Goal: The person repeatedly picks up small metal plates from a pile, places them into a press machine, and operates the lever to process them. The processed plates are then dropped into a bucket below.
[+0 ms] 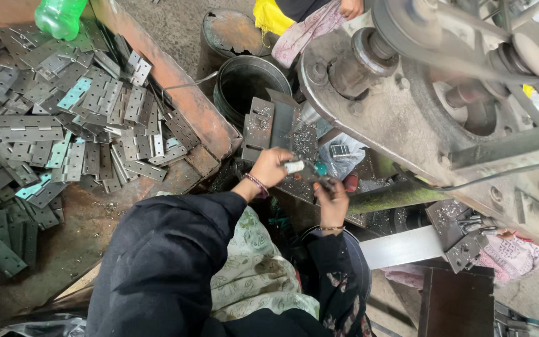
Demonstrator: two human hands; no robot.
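**benchwatcher:** What have the hands got right now? My feed's tiny.

**remote_op:** From my head cam, the left hand [272, 165] is curled around a small pale cylinder-shaped piece [294, 166], fingers wrapped tight with the end poking out to the right. The right hand [332, 201] is closed on a dark tool [323, 178] with a teal bit near its top, held just beside that pale piece. Both hands sit close together over a slanted metal plate [304, 140] littered with shiny shavings, right under the big grey machine [407, 125] with its pulley wheel.

**benchwatcher:** And all that stuff on the left?

**remote_op:** A huge heap of flat grey hinges [63, 125] piled on a rusty tray [188, 100], well apart from the hands. A green plastic bottle [60, 15] sits at the top edge of the heap. Behind the plate there's a dark round bucket [251, 84]. Can't tell exactly what the tool is, it's too small and partly hidden by fingers. Someone else's hand [350, 7] shows at the top, near the machine.
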